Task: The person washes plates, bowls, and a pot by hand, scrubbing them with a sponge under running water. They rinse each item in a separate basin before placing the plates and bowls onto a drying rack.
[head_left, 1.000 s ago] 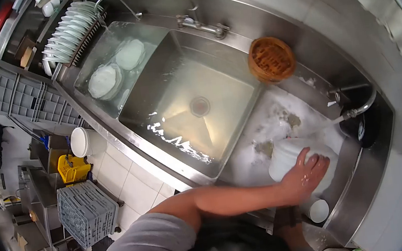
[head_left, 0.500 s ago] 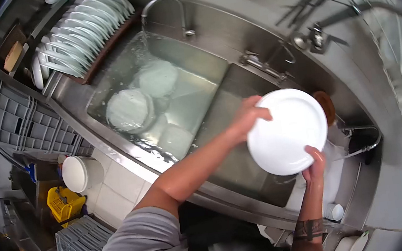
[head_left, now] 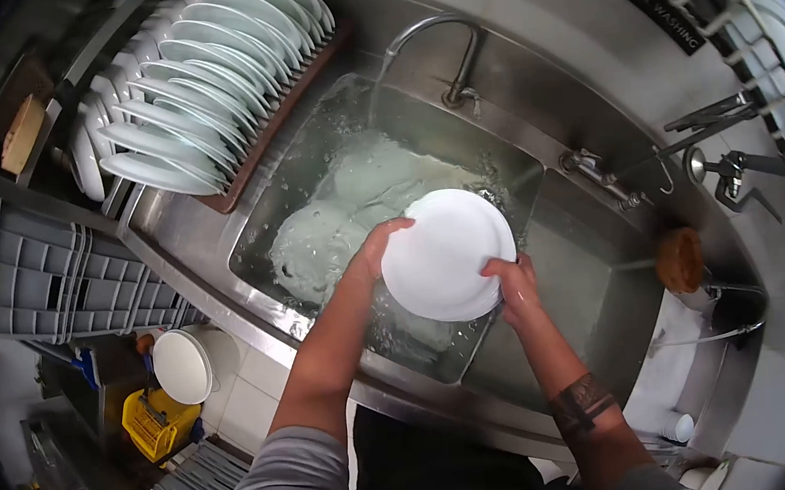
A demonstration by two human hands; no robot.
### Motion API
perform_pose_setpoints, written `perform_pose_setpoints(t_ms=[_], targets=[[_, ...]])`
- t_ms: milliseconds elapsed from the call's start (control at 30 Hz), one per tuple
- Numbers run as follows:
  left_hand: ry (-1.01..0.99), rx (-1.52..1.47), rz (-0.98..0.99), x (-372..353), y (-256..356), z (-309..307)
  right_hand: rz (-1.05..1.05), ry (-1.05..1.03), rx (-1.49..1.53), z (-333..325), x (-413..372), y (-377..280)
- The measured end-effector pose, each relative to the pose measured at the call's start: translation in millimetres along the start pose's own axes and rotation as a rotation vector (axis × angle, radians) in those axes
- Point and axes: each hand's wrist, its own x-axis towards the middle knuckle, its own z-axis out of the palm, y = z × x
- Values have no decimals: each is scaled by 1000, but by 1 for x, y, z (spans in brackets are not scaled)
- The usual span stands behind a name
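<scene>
A round white plate (head_left: 443, 258) is held between my two hands, over the water-filled left sink basin (head_left: 258, 227). My left hand (head_left: 381, 246) grips its left rim, thumb on the upper face. On the lower right, my right hand (head_left: 515, 287) closes around the edge with the thumb on top. There look to be more rims just under the front plate at its right side. Beneath the rippling water lie pale round plates (head_left: 314, 245), blurred by splashes. The curved tap (head_left: 433, 29) reaches over this basin.
Many white plates (head_left: 197, 93) stand in a brown rack at the upper left. The right basin (head_left: 569, 321) adjoins, with a mixer tap (head_left: 600, 180) behind it. A brown bowl-like object (head_left: 679, 261) sits at the right. A yellow mop bucket (head_left: 159, 420) and white bucket (head_left: 184, 366) stand on the floor.
Both hands have carried the plate left, from above the right basin to the left basin. The water there is more disturbed, and the view has turned leftward.
</scene>
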Motion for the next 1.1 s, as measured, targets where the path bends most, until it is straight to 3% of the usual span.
perform_pose_setpoints(t_ms=[67, 267, 333, 467, 533, 567, 600, 667, 700, 767, 800, 900, 967, 1000, 1033, 1067, 1100], targets=[[-16, -45, -95, 18, 16, -18, 22, -22, 61, 18, 20, 14], [42, 138, -73, 25, 67, -1, 238, -92, 289, 46, 73, 77], [190, 308, 74, 51, 81, -12, 238, 6, 273, 52, 87, 96], [337, 454, 10, 111, 99, -52, 223, -67, 478, 34, 130, 164], [382, 2163, 336, 167, 93, -107, 220, -73, 501, 30, 134, 170], [379, 2156, 319, 174, 85, -115, 218, -88, 508, 27, 137, 173], [758, 2035, 555, 180, 75, -116, 221, -91, 514, 26, 137, 177], [1115, 1861, 754, 193, 71, -126, 226, -114, 517, 17, 135, 183], [816, 2030, 527, 200, 90, -135, 242, -127, 514, 13, 132, 186], [478, 2155, 267, 196, 88, -167, 268, -148, 514, 5, 120, 184], [327, 1991, 502, 196, 75, -198, 272, -156, 519, -4, 116, 189], [295, 1845, 511, 206, 55, -243, 280, -173, 524, 7, 127, 188], [297, 1658, 487, 249, 53, -286, 270, -185, 523, 23, 147, 188], [265, 1492, 501, 298, 46, -339, 269, -185, 515, 23, 157, 196], [82, 963, 536, 357, 41, -396, 272, -187, 511, 27, 162, 198], [285, 1478, 460, 310, 53, -345, 274, -196, 506, 33, 168, 197], [335, 1643, 424, 285, 66, -306, 279, -192, 508, 35, 171, 197]])
